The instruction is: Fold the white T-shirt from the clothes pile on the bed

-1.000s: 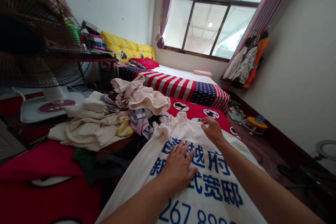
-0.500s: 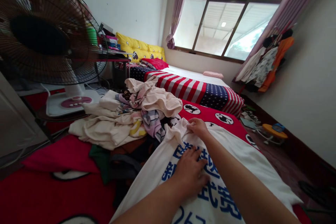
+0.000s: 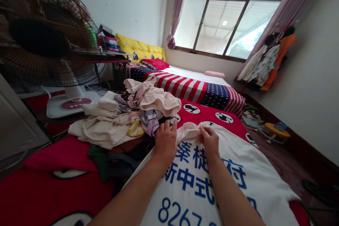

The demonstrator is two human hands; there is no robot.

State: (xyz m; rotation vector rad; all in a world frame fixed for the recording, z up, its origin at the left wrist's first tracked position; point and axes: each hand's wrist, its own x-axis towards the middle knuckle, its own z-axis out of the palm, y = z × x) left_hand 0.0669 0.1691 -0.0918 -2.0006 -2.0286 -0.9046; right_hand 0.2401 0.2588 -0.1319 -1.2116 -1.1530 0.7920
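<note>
Pinching the neckline between closed thumb and fingers, the right hand (image 3: 209, 142) is holding onto a white cloth shirt with big blue printed characters (image 3: 185, 191). The left hand (image 3: 166, 143) is resting at the shirt's left shoulder, fingers bent over the edge; can't really tell if they're gripping or just pressing. Between the hands the collar is bunching into a soft fold, while the body is spreading toward the wearer, over a red fabric cover with round white cartoon patches (image 3: 205, 110). Just beyond the left hand, a loose heap of crumpled cream and pastel clothes (image 3: 102, 132) is sitting right up close, and further out a round black-caged fan on a white base (image 3: 39, 39) is standing on the left. What could go wrong, imo: the thin-looking neckline could be slipping out of that small pinch, leaving the collar creased, or the left fingers could be snagging the heap, since it's so near. Compared with half a second ago, the left hand isn't covering the lettering anymore, it's up by the shoulder, so more print is showing and the collar is looking less scrunched.
</note>
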